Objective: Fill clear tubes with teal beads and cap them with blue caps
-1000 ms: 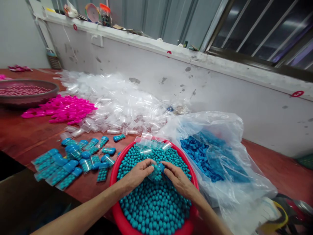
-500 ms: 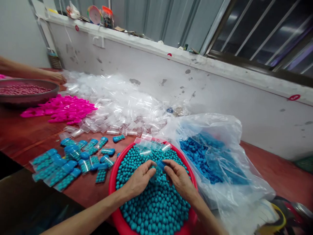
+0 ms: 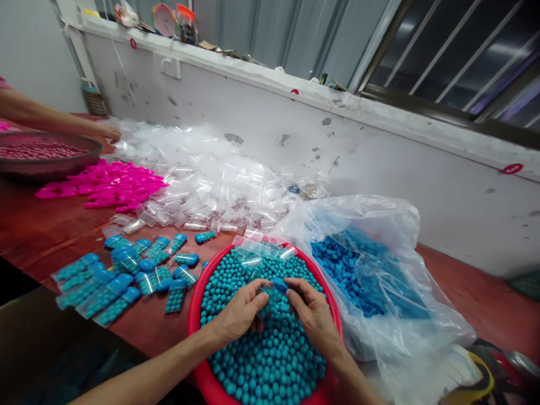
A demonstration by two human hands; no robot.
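Note:
Both my hands meet over a red basin (image 3: 194, 315) full of teal beads (image 3: 257, 360). My left hand (image 3: 243, 308) pinches a small clear plastic sleeve (image 3: 266, 289), partly hidden by the fingers. In my right hand (image 3: 310, 309) a blue plastic cap (image 3: 279, 284) is held between thumb and forefinger, against the sleeve's end. Whether the cap sits around the sleeve I cannot tell. Several clear sleeves (image 3: 253, 247) lie on the beads at the basin's far side. Left of the basin are several bead-filled packs with blue caps (image 3: 113, 289).
A clear bag (image 3: 392, 225) of blue caps (image 3: 346, 270) stands right of the basin. Behind lies a heap of clear sleeves (image 3: 202, 174), beside pink pieces (image 3: 122, 183). At the left, another person's hand (image 3: 110, 133) reaches past a bowl (image 3: 50, 163) of dark pink beads.
My right hand has brought the blue cap slightly left and turned it flatter against the sleeve. The other person's hand has moved a little right toward the heap.

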